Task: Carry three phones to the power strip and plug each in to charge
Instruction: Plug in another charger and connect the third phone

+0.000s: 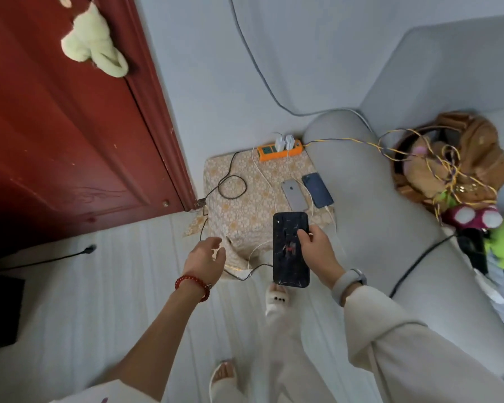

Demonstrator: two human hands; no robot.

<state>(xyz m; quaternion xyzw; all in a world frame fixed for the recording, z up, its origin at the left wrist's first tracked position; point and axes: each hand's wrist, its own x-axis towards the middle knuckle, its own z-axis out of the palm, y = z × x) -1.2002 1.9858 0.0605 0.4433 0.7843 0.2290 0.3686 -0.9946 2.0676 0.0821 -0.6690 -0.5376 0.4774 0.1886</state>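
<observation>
R hand [317, 248] gripped black phone [290, 250], long axis pointing away; loose black cable [252, 270] lay nearer L hand [207, 257], fingers relaxed, empty.

No readable text anywhere (the phones show only plain backs).

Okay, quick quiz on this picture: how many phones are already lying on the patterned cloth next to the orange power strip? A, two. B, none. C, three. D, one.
A: a silver-grey phone and a dark blue phone lie side by side on the patterned cloth below the orange power strip, while the third, a black phone, is held in the right hand, above the cloth's near edge.
</observation>
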